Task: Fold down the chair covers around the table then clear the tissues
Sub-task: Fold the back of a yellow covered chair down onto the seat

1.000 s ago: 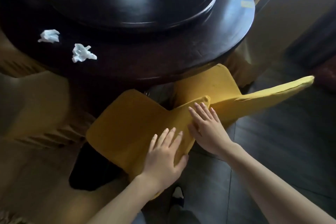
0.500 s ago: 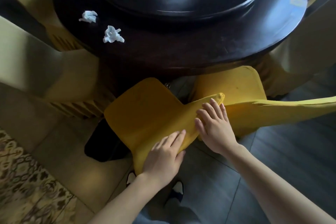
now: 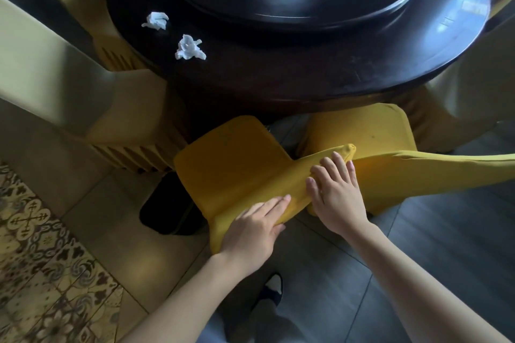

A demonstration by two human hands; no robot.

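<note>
While both hands press flat as before, left hand [image 3: 252,227] slid nearer cover [image 3: 234,164] edge; right hand [image 3: 338,192] unmoved.

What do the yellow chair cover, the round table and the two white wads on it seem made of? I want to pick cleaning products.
Yellow chair cover: looks like matte stretch fabric; it creases softly under the left hand and right hand. Round table: probably dark lacquered wood, glossy, mirroring window light. Two white wads: thin crumpled paper tissue, judging by the sharp wrinkles.
</note>
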